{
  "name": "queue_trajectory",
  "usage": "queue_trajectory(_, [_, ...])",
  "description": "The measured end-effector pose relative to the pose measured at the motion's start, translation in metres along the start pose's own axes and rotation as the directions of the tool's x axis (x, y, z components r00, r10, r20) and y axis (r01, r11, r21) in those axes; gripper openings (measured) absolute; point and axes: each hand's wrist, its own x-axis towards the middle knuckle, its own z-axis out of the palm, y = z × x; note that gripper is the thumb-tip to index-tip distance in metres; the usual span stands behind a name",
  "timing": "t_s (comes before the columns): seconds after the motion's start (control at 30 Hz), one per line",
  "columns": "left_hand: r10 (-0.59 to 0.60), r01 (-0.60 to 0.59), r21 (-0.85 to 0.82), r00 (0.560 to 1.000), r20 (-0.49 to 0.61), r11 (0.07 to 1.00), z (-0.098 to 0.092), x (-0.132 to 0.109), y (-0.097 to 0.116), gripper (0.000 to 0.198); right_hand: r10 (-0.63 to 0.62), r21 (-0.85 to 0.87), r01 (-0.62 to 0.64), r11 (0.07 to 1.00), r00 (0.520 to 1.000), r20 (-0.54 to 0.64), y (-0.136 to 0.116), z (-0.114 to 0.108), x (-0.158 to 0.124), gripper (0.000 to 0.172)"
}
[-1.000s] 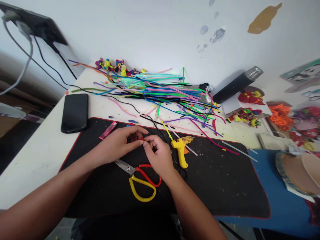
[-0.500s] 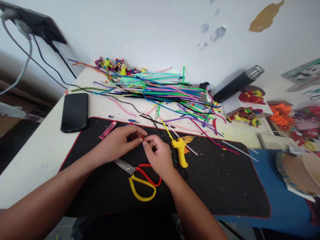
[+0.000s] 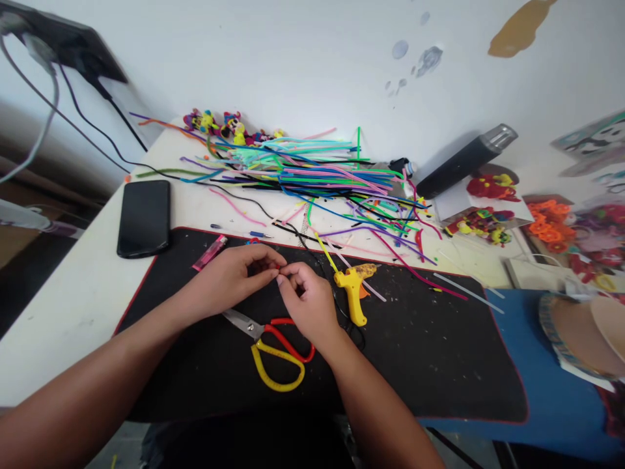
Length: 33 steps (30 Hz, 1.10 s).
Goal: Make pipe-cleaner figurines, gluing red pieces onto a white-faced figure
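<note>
My left hand (image 3: 239, 273) and my right hand (image 3: 310, 296) meet fingertip to fingertip above the black mat (image 3: 420, 365). Both are closed in a pinch on a tiny red piece (image 3: 278, 266), mostly covered by the fingers, so its kind does not show. Just below the hands lie scissors (image 3: 278, 355) with one red and one yellow handle, their blade tips hidden under my left hand. To the right of my right hand rests a yellow hot glue gun (image 3: 354, 290) with a yellow stick in its back. A pink lighter (image 3: 209, 253) lies beyond my left wrist.
A heap of coloured pipe cleaners (image 3: 317, 176) spreads along the wall, with small fuzzy figures (image 3: 234, 127) behind it. A phone (image 3: 144, 218) lies at left. A dark flask (image 3: 466, 159) leans at right by a white box (image 3: 488, 215). Black cables cross the table.
The hands hold nearly the same pose, still pinched together. Only a slight shift of the camera view shows.
</note>
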Motion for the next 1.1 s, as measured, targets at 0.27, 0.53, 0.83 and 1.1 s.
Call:
queue_trajectory(0.27, [0.013,-0.011,0.064,1.0,-0.028,0.998,0.0035,0.0005,0.0041,0.022,0.0,-0.031,0.0,1.0,1.0,-0.007,0.0018,0.0014,0.0003,0.011])
queue_trajectory(0.53, [-0.022,0.022,0.021,1.0,0.003,1.0,0.0042,0.001,0.0003,0.022,0.0,-0.045,-0.001,0.999,1.0,-0.016,0.0043,0.0025,0.001,0.013])
queue_trajectory(0.83, [-0.02,0.02,-0.032,1.0,0.002,0.999,0.0029,0.0006,0.0036,0.022,0.022,-0.005,-0.022,1.0,0.999,-0.029,0.0013,0.0006,0.0008,0.011])
queue_trajectory(1.1, [-0.013,0.012,-0.044,1.0,-0.023,0.999,0.001,0.0004,0.003,0.026,0.048,0.059,-0.045,0.997,0.998,-0.045,0.004,0.0,0.0027,0.012])
